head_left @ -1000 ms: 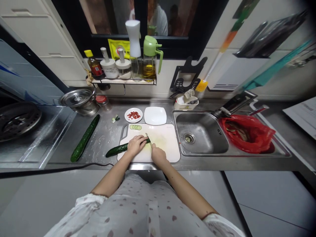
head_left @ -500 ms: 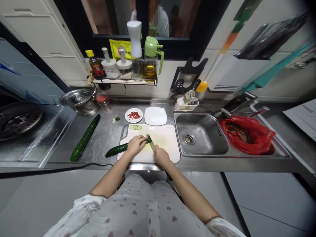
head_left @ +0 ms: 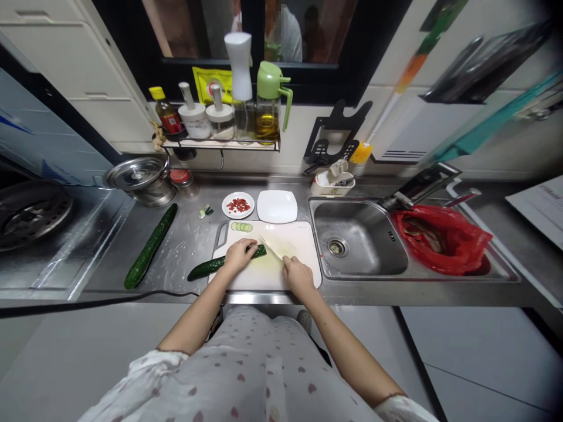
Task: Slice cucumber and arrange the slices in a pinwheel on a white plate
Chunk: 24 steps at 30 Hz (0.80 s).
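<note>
A dark green cucumber [head_left: 206, 268] lies across the left part of the white cutting board [head_left: 303, 249], its far left end past the board's edge. My left hand [head_left: 238, 255] is closed over it near its cut right end. In my right hand [head_left: 299, 274] is a knife [head_left: 272, 248], gripped by the handle. Its blade points up and left, just right of the cucumber's cut end and apart from it. Several thin cucumber slices [head_left: 241, 227] lie in an overlapping row at the board's top left corner.
Behind the board stand a small plate of chopped red pieces [head_left: 238, 206] and a white square plate [head_left: 277, 206]. Another cucumber [head_left: 151, 246] lies to the left. A sink [head_left: 360, 234] and a red plastic bag [head_left: 444, 240] are on the right; a pot [head_left: 143, 179] stands back left.
My right hand has moved the knife to the right, off the cucumber's end. My left hand has shifted slightly left along the cucumber, leaving more of the cut end showing.
</note>
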{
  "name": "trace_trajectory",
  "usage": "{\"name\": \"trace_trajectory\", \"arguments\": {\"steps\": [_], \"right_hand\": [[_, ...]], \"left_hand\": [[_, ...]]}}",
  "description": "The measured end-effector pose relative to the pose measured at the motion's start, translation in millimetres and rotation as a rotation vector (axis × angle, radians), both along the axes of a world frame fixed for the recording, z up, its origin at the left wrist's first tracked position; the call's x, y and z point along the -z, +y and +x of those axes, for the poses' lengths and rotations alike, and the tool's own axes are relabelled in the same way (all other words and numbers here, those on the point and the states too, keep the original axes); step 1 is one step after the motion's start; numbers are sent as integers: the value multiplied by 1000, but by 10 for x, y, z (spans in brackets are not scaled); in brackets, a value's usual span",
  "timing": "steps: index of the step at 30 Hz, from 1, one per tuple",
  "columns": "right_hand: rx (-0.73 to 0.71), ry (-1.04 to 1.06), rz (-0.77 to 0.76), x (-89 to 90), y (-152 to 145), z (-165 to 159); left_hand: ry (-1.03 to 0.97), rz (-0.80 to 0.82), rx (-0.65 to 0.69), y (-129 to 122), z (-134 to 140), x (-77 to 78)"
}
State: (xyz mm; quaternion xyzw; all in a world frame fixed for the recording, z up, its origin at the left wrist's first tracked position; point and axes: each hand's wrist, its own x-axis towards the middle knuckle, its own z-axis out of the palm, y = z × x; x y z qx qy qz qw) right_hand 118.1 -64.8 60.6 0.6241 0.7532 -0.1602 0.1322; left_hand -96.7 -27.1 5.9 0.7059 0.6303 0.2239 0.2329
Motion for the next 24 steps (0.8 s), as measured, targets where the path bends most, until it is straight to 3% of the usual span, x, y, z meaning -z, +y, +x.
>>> {"name": "trace_trajectory", "arguments": {"steps": [7, 12, 17, 24], "right_hand": [[-66, -38, 203, 75, -87, 98], [-80, -11, 312, 140, -109, 107], [-98, 32, 398, 194, -136, 108], [-88, 55, 441, 230, -121, 172]], "left_hand": [[-209, 37, -157, 82, -7, 53], [-184, 66, -56, 113, 83, -118], [4, 0, 154, 135, 181, -310], [101, -78, 228, 152, 313, -378]]}}
